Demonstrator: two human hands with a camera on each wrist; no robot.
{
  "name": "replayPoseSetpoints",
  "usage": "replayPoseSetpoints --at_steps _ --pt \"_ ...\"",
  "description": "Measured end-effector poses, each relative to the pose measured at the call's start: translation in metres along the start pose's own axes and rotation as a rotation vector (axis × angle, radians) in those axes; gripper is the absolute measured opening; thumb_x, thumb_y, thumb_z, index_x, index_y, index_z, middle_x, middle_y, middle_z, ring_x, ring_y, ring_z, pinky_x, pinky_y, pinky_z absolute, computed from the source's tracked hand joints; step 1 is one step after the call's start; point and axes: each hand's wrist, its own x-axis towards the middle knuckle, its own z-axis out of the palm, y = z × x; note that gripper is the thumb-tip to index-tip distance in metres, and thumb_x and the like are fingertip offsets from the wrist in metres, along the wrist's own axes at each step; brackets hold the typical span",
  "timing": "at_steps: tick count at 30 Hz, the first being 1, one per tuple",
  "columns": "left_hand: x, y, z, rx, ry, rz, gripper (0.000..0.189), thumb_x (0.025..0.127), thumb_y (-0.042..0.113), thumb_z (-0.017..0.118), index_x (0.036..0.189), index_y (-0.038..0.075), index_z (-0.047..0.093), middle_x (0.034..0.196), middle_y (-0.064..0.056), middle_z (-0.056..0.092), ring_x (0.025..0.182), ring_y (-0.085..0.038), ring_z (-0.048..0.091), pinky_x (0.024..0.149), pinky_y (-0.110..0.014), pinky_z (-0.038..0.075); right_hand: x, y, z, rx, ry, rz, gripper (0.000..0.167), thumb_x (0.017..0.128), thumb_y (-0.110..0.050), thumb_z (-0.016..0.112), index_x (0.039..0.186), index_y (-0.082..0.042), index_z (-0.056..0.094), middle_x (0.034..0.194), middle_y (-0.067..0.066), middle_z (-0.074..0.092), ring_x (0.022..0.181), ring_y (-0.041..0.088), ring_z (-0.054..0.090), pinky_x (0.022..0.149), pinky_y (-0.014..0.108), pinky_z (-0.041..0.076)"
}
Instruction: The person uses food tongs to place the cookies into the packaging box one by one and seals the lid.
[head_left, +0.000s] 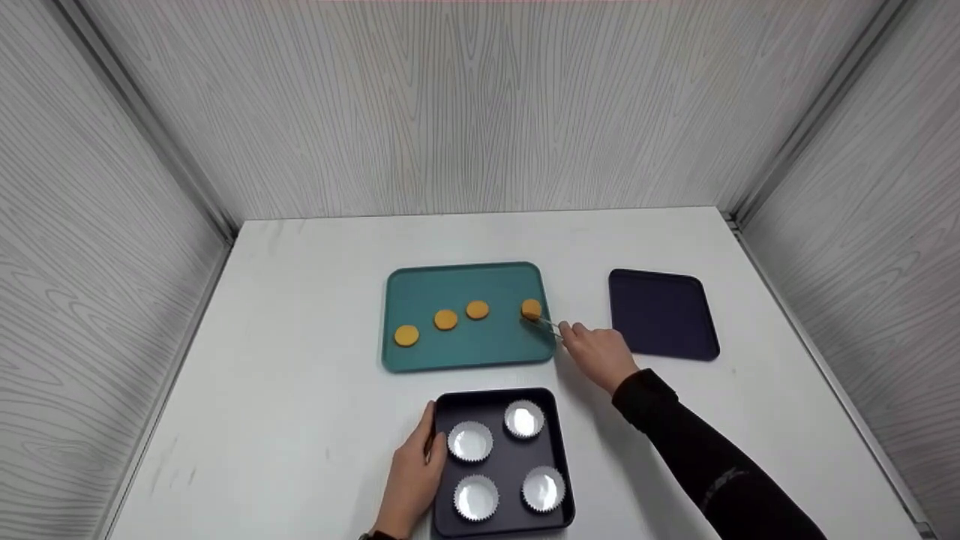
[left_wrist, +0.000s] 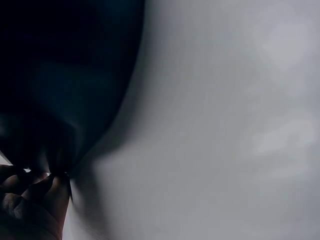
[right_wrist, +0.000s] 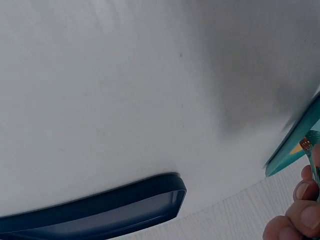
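In the head view my right hand [head_left: 598, 354] pinches small metal tongs [head_left: 551, 328], whose tips reach the rightmost orange disc [head_left: 531, 307] on the teal tray [head_left: 465, 281]. Whether the tips have closed round that disc cannot be made out. A slotted tong tip [right_wrist: 305, 144] shows beside my right fingers in the right wrist view. My left hand [head_left: 412, 471] grips the left rim of a dark tray [head_left: 510, 465] that holds several silver, fluted cups [head_left: 470, 441]. The left wrist view is dark, with only curled fingers [left_wrist: 37, 200] at the tray's edge.
Other orange discs [head_left: 445, 319] lie across the teal tray's left and middle. A second dark tray [head_left: 664, 315] stands to the right, beyond my right wrist. Pale wood-grain panels [head_left: 480, 112] enclose the white table [head_left: 300, 300] at the back and both sides.
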Motion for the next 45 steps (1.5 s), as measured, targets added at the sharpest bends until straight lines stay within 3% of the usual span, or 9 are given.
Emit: replayPoseSetpoints --at_steps 8,16,31,38,45 --pt "0.000 0.000 0.001 -0.009 -0.002 0.004 0.053 0.107 0.013 0.054 0.156 -0.002 0.039 0.156 -0.018 0.045 0.143 -0.032 0.045 0.117 -0.046 0.039 -0.001 0.001 0.000 -0.003 -0.012 0.009 0.020 0.096 -0.011 0.070 0.111 -0.001 0.062 0.075 0.010 0.061 0.045 0.022 0.049 0.038 0.037 0.045" --pt "0.000 0.000 0.001 -0.003 -0.001 0.002 0.054 0.107 0.013 0.053 0.156 -0.001 0.039 0.156 -0.018 0.045 0.143 -0.032 0.045 0.117 -0.047 0.039 -0.006 0.005 -0.002 -0.005 0.025 -0.008 0.020 0.094 -0.005 0.069 0.112 0.000 0.061 0.073 0.010 0.058 0.044 0.023 0.049 0.038 0.037 0.045" --pt "-0.001 -0.002 0.001 -0.007 0.010 0.000 0.054 0.107 0.014 0.054 0.156 0.000 0.039 0.156 -0.016 0.046 0.143 -0.031 0.046 0.117 -0.046 0.039 -0.020 0.006 -0.014 0.035 0.185 -0.088 0.028 0.090 -0.002 0.070 0.117 -0.002 0.065 0.074 0.007 0.057 0.044 0.020 0.048 0.038 0.036 0.045" --pt "0.000 -0.002 0.001 -0.003 0.014 0.003 0.054 0.106 0.013 0.055 0.156 -0.001 0.040 0.155 -0.017 0.047 0.142 -0.032 0.047 0.117 -0.046 0.040 -0.029 0.003 -0.027 0.031 0.246 -0.139 0.022 0.098 -0.010 0.058 0.117 -0.002 0.066 0.072 0.006 0.055 0.044 0.018 0.044 0.038 0.033 0.042" --pt "0.001 -0.002 0.000 0.004 0.012 0.005 0.053 0.106 0.013 0.054 0.156 0.000 0.040 0.155 -0.017 0.047 0.142 -0.032 0.047 0.116 -0.046 0.040 -0.037 -0.003 -0.043 0.040 0.299 -0.197 0.032 0.109 -0.017 0.041 0.117 -0.001 0.067 0.070 0.004 0.052 0.043 0.014 0.040 0.037 0.028 0.035"
